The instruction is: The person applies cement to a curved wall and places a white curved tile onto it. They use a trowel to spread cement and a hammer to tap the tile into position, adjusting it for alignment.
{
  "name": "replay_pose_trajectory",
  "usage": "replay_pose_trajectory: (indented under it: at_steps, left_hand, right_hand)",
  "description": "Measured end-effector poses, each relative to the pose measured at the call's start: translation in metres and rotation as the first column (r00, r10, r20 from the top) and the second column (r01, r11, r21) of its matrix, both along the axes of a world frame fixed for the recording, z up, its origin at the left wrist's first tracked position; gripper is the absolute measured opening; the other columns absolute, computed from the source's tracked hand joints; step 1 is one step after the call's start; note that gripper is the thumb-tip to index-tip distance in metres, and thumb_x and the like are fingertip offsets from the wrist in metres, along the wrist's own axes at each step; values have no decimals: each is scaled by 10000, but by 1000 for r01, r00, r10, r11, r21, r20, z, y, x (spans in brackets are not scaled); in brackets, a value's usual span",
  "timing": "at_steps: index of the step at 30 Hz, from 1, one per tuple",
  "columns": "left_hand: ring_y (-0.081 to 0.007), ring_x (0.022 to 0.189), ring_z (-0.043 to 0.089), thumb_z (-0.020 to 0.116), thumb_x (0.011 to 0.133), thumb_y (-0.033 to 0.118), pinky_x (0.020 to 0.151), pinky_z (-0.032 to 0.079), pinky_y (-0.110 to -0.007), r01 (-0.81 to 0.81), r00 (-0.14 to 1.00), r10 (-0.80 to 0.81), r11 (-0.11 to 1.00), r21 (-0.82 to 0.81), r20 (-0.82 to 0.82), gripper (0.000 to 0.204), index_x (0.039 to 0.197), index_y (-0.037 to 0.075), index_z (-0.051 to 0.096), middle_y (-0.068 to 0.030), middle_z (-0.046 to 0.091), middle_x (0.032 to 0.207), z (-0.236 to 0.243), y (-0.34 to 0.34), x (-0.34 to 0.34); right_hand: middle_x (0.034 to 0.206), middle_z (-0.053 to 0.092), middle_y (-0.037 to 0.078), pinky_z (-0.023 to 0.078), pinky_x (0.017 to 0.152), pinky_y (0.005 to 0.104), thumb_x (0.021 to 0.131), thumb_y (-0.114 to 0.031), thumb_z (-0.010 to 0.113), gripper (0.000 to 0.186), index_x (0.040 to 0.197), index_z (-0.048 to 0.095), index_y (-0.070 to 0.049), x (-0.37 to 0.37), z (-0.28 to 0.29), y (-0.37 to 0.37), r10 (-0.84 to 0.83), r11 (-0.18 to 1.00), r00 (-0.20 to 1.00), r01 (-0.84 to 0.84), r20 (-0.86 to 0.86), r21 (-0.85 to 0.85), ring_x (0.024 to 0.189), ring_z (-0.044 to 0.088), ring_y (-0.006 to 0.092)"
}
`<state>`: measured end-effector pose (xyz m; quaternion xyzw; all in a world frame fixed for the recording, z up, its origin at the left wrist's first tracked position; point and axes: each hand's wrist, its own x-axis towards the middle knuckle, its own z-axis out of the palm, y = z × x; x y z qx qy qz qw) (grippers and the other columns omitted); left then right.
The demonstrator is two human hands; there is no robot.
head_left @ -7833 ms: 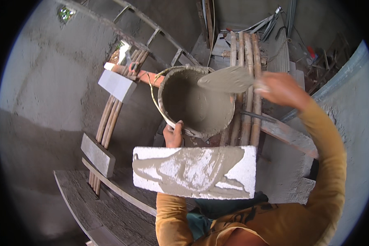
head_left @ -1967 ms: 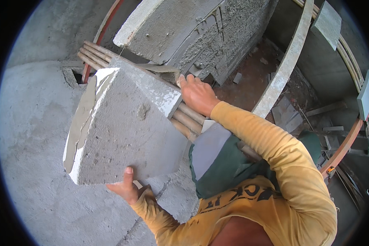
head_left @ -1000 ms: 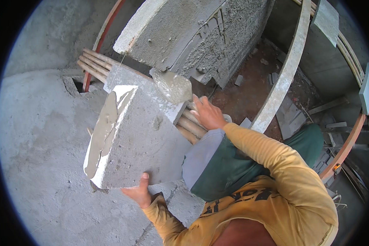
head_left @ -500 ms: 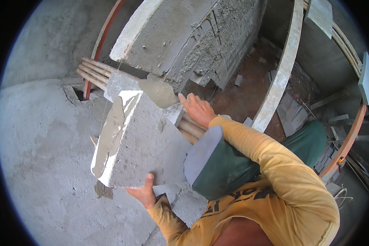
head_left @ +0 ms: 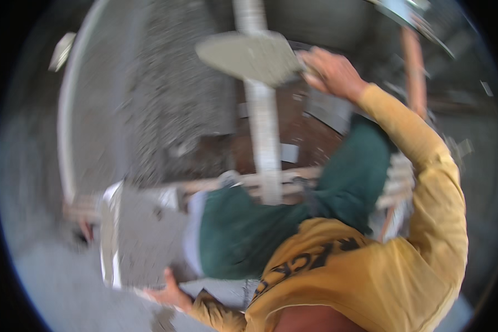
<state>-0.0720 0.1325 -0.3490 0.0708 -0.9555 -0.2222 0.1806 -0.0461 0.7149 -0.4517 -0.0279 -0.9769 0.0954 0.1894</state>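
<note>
My right hand is wrapped round the handle of a pointed trowel, raised at the upper middle. Its broad grey blade points left, and the handle is mostly hidden in my fingers. At the lower left my left hand grips the near edge of a grey concrete block, thumb on its face. Wet mortar coats the block's narrow left side, with white edges showing around it. The block leans by my green-clad leg. Motion smears the picture.
A rough, mortar-covered wall rises at the upper left. A pale upright beam crosses the middle, over a brown floor with scattered pieces. Bamboo poles run behind my legs. An orange-red post stands at the upper right.
My right hand has lifted the trowel up and right, away from the block. The view has swung right, so wall and beam appear farther left. My left hand stays on the block.
</note>
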Motion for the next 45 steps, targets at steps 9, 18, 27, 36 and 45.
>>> replay_pose_trajectory:
  at_steps: [9,18,27,36,45]
  left_hand:
    - [-396,1232,461,824,716,338,1088,336,-505,249,959,-260,963,100,112,875,1378,-57,410,-293,463,1360,-27,52,-25]
    - [-278,1137,499,895,637,267,974,412,-394,238,944,-282,942,238,170,890,1319,-52,420,-195,493,1249,-32,42,-32]
    - [-313,1131,538,879,593,285,976,425,-389,220,962,-234,970,106,141,930,1316,-73,417,-202,522,1237,-24,21,-51]
    - [-316,1125,541,882,594,315,968,427,-398,213,959,-231,970,120,166,933,1309,-71,424,-210,528,1229,-25,17,-51]
    - [-315,1092,559,882,590,307,946,443,-388,222,955,-231,973,64,187,921,1303,-66,433,-199,545,1193,-18,22,-52]
  right_hand:
    - [1093,644,214,496,833,476,865,-321,648,463,1206,529,-32,398,-115,-74,-940,181,258,932,225,-314,986,624,411]
    - [1279,574,220,465,941,492,910,-581,425,649,1339,501,-101,587,-274,-189,-559,-380,-375,909,740,174,1122,591,402]
    - [1277,570,231,482,905,487,920,-592,414,671,1321,512,-64,584,-261,-182,-524,-283,-438,898,731,336,1097,596,406]
    - [1274,566,242,498,869,481,930,-603,404,696,1304,522,-27,586,-252,-187,-513,-172,-460,882,724,438,1072,602,410]
    - [1220,565,311,493,813,492,942,-582,464,705,1176,604,67,502,-158,-172,-871,-317,-329,944,364,94,1002,593,448]
